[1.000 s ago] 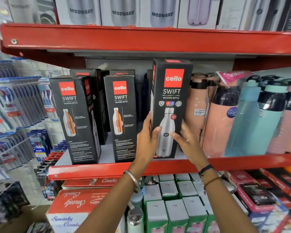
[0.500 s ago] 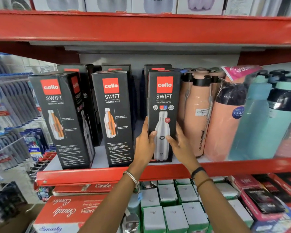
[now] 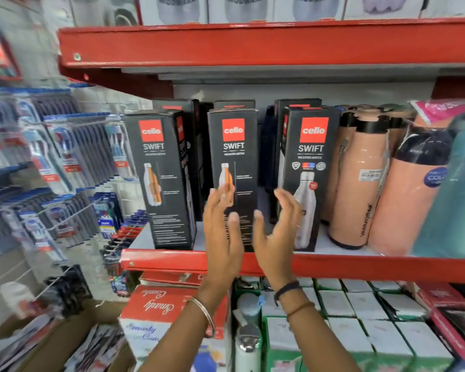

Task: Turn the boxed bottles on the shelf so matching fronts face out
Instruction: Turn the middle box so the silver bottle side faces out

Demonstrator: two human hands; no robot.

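Three black Cello Swift bottle boxes stand in the front row on the red shelf (image 3: 360, 265). The right box (image 3: 310, 167) shows a steel bottle picture on its face. The middle box (image 3: 233, 157) and the left box (image 3: 163, 178) show a cutaway orange bottle picture with small text. More black boxes stand behind them. My left hand (image 3: 222, 234) hovers open in front of the middle box's lower half. My right hand (image 3: 278, 232) is open between the middle and right boxes, holding nothing.
Peach and teal loose bottles (image 3: 360, 178) crowd the shelf to the right. An upper red shelf (image 3: 253, 41) hangs close overhead. Toothbrush packs (image 3: 51, 162) hang on pegs at left. Red and white-green boxes (image 3: 360, 318) fill the level below.
Both hands have let go of the right box, which now stands on the shelf, and moved left toward the middle box. The view has shifted left and blurred.
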